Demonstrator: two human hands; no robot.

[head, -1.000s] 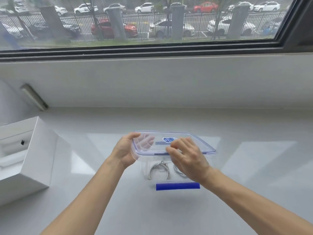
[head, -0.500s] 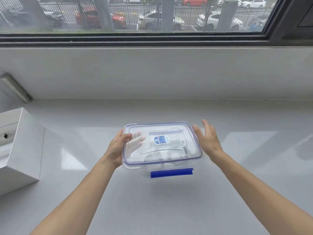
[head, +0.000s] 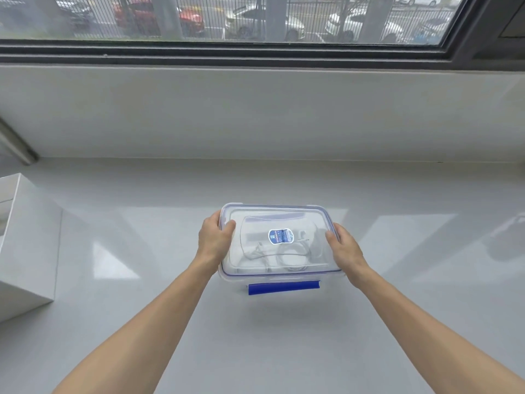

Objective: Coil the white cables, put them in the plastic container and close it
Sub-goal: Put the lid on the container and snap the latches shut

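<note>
A clear plastic container (head: 284, 275) stands on the white sill, its see-through lid (head: 264, 216) with a blue seal and a blue sticker lying flat on top. Coiled white cables (head: 289, 255) show through the lid, inside the box. A blue latch (head: 284, 288) sticks out at the near side, unclipped. My left hand (head: 213, 239) grips the lid's left edge, thumb on top. My right hand (head: 343, 249) holds the right edge, fingers curled over the rim.
A white cardboard box (head: 25, 245) sits at the left edge of the sill. The low white wall (head: 255, 115) under the window runs across the back. A grey metal bar (head: 17, 146) leans in the far left corner.
The lid has gone from tilted above the box to flat on it. My right hand moved off the lid's top, opened beside it, then closed on the right edge.
</note>
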